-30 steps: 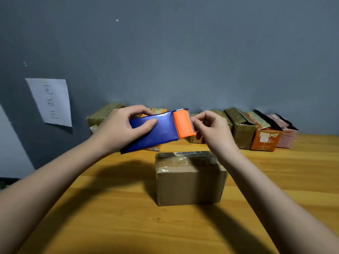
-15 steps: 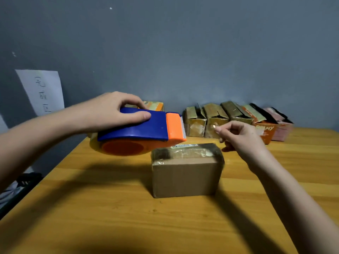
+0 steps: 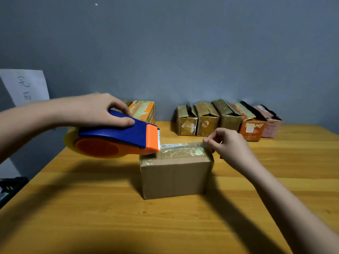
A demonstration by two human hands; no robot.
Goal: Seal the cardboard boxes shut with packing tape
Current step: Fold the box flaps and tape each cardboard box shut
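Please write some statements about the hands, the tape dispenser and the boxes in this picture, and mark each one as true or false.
1. The left hand grips the tape dispenser by its blue cover. True.
2. The dispenser's orange end is at the right edge of the cardboard box. False: it is at the left edge of the box top.
3. The right hand pinches something at the box's upper right corner. True.
4. The boxes by the wall are stacked on each other. False: they stand side by side in a row.
5. The box lies on a wooden table. True.

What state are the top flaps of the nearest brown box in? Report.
Shut. The brown box shows a flat top with tape across it, and no flap stands up.
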